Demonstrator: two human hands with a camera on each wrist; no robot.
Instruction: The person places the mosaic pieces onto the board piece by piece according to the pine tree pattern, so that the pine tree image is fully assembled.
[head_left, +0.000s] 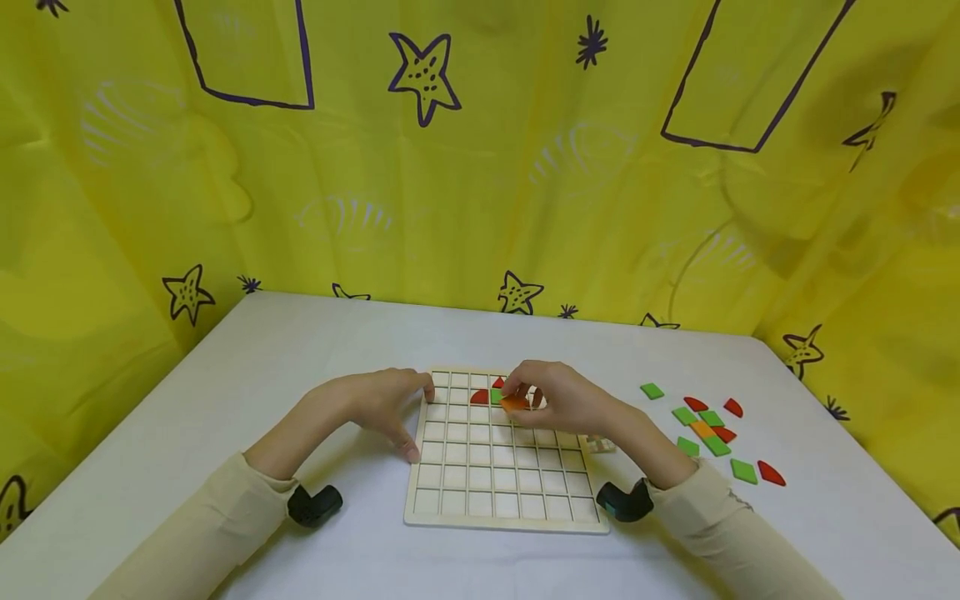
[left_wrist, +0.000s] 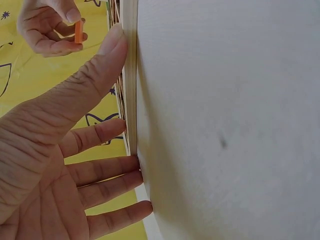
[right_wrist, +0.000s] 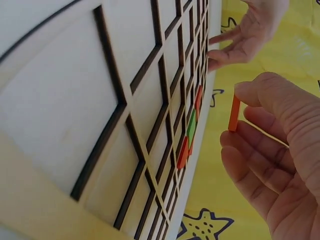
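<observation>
A pale wooden grid board (head_left: 506, 525) lies on the white table. In its upper cells a green square tile (right_wrist: 191, 128) sits with red rounded tiles (head_left: 479, 398) around it. Over those cells my right hand (head_left: 564, 395) pinches an orange tile (right_wrist: 234, 113) between thumb and fingers, held apart from the grid in the right wrist view. My left hand (head_left: 378, 407) touches the board's left edge with thumb and fairly straight fingers (left_wrist: 107, 192). Part of the board's upper right is hidden behind the right hand.
Loose green tiles (head_left: 744, 471), red tiles (head_left: 771, 473) and an orange tile (head_left: 702, 428) lie scattered on the table at the right. A small patterned piece (head_left: 601, 445) shows by the board's right edge. A yellow curtain (head_left: 480, 183) hangs behind the table.
</observation>
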